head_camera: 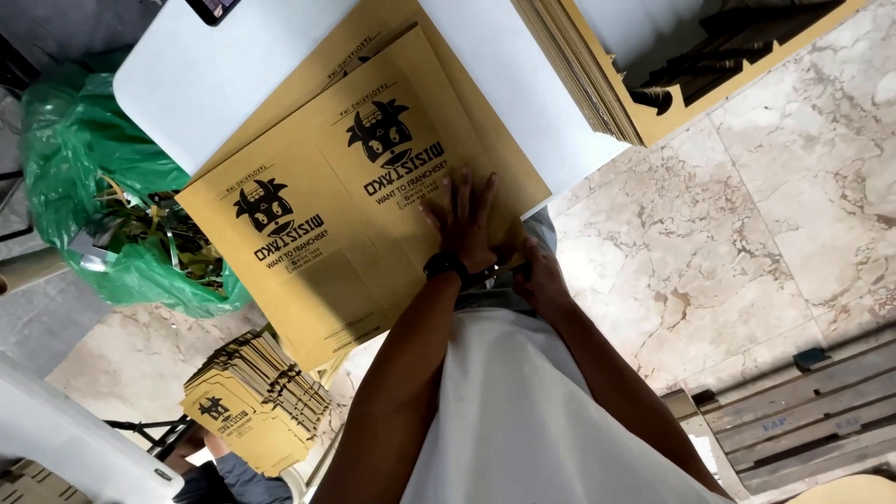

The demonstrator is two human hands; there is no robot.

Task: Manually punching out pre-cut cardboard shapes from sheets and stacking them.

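A large flat brown cardboard sheet [327,215] with black printed cartoon logos lies on a white table [196,75] and overhangs its near edge. More sheets lie under it. My left hand [464,219], with a dark watch on the wrist, presses flat on the sheet's near right part, fingers spread. My right hand [539,273] sits at the sheet's near corner, just off the table edge. Its fingers are curled on the sheet's edge.
A green plastic bag [84,177] holding scraps stands left of the table. A stack of printed cardboard blanks [257,397] sits low at the left. Another tall stack [597,84] rests at the upper right. A wooden pallet [803,411] lies on the marble floor.
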